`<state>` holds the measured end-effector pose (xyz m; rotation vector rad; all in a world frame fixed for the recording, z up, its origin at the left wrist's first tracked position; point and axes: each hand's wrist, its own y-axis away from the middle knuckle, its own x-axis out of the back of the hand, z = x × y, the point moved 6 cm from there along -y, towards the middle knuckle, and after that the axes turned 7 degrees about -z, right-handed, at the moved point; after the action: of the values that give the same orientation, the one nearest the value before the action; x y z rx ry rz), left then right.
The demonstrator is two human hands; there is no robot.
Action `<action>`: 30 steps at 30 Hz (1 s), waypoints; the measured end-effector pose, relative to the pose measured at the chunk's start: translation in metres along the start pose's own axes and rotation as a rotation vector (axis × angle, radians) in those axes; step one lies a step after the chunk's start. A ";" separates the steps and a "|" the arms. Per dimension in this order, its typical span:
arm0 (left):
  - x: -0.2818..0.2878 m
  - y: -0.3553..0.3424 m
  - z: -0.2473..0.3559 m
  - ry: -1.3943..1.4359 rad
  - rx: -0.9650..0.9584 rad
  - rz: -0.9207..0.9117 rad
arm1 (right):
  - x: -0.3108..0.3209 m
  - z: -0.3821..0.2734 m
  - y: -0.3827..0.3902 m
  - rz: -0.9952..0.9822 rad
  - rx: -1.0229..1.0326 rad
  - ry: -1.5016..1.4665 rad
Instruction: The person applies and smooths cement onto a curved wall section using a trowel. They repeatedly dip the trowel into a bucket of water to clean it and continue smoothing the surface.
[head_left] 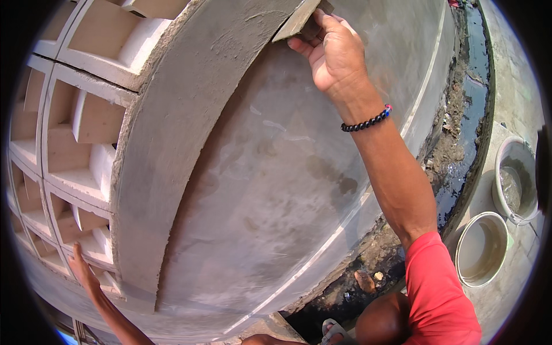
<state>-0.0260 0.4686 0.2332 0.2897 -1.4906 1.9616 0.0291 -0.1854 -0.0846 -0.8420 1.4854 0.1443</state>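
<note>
At the top, my right hand (336, 54) is closed around a flat plastering float (296, 22) coated with grey mortar. The float lies against the upper edge of a band of wet grey plaster (167, 126). My fingers partly hide its grip. Far to the lower left, my left hand (84, 270) holds the edge of a pale breeze block (86, 230). One finger shows against the block, while the others are mostly hidden. The plaster band runs beside the blocks and ends in a raised edge above a smoother grey wall face (259, 178).
A ditch with dark water (474, 75) and rubble runs along the wall's foot. On the concrete path to the right stand a tub with wet grey residue (514, 181) and a bucket of cloudy water (482, 250). My sandalled foot (332, 330) is below, by the ditch.
</note>
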 end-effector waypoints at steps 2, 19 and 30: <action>0.007 -0.005 -0.010 -0.003 0.014 -0.005 | -0.022 0.018 0.042 0.036 -0.058 -0.062; 0.015 -0.022 -0.036 0.060 0.016 -0.039 | -0.002 -0.055 0.019 -0.019 0.371 0.968; 0.016 -0.019 -0.030 0.034 0.010 -0.055 | -0.041 -0.017 0.078 -0.299 0.528 0.803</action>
<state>-0.0205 0.5049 0.2460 0.2968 -1.4373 1.9216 -0.0346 -0.1229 -0.0768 -0.6952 1.9730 -0.8673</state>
